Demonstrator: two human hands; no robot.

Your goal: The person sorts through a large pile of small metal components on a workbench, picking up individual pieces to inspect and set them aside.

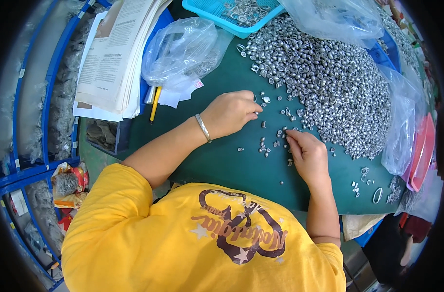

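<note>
My left hand, with a metal bangle on its wrist, is closed in a pinch just above the green tabletop. Whatever sits between those fingertips is too small to make out. To its right, my right hand has thumb and forefinger drawn together at a loose scatter of small silvery metal pieces. Its fingertips hide what they touch. Beyond both hands spreads a large heap of small, hollow, rounded silvery metal pieces. A few strays, one of them white, lie between heap and hands.
A turquoise plastic basket holding metal rings stands at the back. Clear plastic bags lie left and right of the heap. Stacked papers and a yellow pen are at the left; pink trays stand at the right edge.
</note>
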